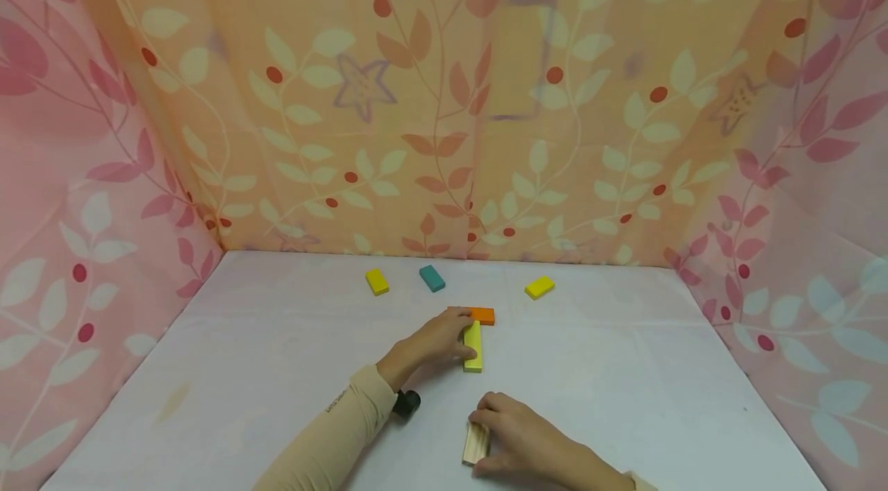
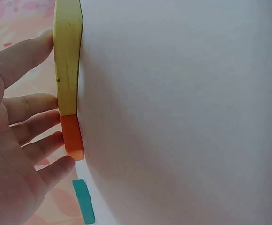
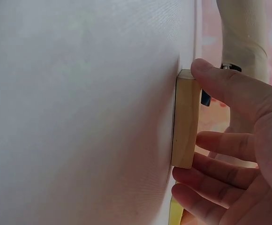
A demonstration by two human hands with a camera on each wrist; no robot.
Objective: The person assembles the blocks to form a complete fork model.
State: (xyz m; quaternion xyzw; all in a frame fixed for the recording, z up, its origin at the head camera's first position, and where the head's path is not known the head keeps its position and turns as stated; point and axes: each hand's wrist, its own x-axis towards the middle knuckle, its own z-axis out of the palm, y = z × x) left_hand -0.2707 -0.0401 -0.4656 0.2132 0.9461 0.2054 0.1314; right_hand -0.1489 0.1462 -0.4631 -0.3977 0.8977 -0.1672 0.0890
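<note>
Near the middle of the white surface [image 1: 597,375], your left hand [image 1: 433,338] touches a long yellow block [image 1: 473,338], which lies flat and points away from you. That hand's grip is spread: your thumb rests on the yellow block towards its near end, while the fingers reach along to its far end and to an orange block [image 1: 484,315]. The orange block lies crosswise, and the yellow block's far end appears to meet it.

Closer to you, your right hand [image 1: 522,429] holds a plain wooden block [image 1: 476,443]. Its grip pinches the block lengthwise, thumb at the near end and fingertips at the far end. The wooden block sits apart from the yellow one, roughly in line with it.

Farther back, you have a teal block [image 1: 432,278] and a small yellow block [image 1: 377,281] beside it, to the left of the orange one; another yellow block [image 1: 539,287] lies off to the right. Beneath your left cuff shows a dark object [image 1: 408,404]. Flowered curtains [image 1: 444,105] stand behind the surface and along both sides.
</note>
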